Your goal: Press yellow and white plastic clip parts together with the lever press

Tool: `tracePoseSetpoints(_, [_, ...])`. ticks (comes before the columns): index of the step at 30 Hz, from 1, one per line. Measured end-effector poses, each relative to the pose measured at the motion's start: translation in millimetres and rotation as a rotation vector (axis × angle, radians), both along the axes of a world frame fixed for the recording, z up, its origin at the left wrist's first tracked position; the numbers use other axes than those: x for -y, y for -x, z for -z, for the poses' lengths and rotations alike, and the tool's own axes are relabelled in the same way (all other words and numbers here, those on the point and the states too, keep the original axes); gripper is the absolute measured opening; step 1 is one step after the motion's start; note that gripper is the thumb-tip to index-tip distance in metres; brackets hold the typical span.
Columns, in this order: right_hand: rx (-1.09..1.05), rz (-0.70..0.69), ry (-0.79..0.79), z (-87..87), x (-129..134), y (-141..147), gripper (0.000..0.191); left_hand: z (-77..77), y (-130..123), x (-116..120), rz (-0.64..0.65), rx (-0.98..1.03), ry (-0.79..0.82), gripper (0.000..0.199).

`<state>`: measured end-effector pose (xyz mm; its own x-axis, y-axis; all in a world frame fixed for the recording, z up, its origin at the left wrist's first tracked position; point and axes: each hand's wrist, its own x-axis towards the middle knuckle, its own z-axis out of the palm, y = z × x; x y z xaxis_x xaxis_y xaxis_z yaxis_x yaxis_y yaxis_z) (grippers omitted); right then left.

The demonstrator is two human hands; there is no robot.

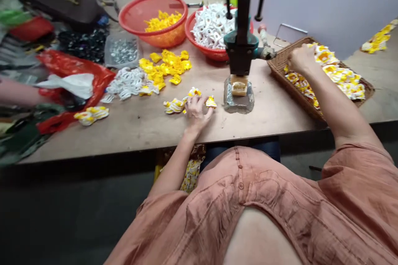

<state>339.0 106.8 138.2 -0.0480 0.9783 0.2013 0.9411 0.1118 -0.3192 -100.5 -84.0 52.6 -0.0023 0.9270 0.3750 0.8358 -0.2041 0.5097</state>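
My left hand (196,109) rests on the wooden table (273,112), fingers on a small group of yellow-and-white flower pieces (174,105) near the front edge. My right hand (301,59) reaches over the wicker tray (280,72) at the right, which holds several yellow-and-white flowers (342,76); whether it holds one I cannot tell. Between my hands stands a green hand press (242,37) with a pale block (239,85) under it on a grey base.
A red basket of yellow pieces (155,18) and a red basket of white pieces (211,29) stand at the back. Loose yellow pieces (168,66) and white pieces (127,83) lie mid-table. Another person's arm (18,93), red plastic bag (77,70) and clutter sit left.
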Motion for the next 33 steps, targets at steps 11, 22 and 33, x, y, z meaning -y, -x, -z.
tracePoseSetpoints(11, [0.360,0.094,0.169,27.8,-10,26,0.078,9.8,-7,-24,0.254,-0.064,0.110,0.061])
tracePoseSetpoints(22, [0.194,0.062,0.132,14.5,-13,8,0.053,-7.3,38,-6,0.112,-0.057,0.030,0.034])
tracePoseSetpoints(33, [-0.819,-0.190,-0.248,31.1,128,55,0.020,-22.5,-102,1,0.438,0.805,0.146,0.039])
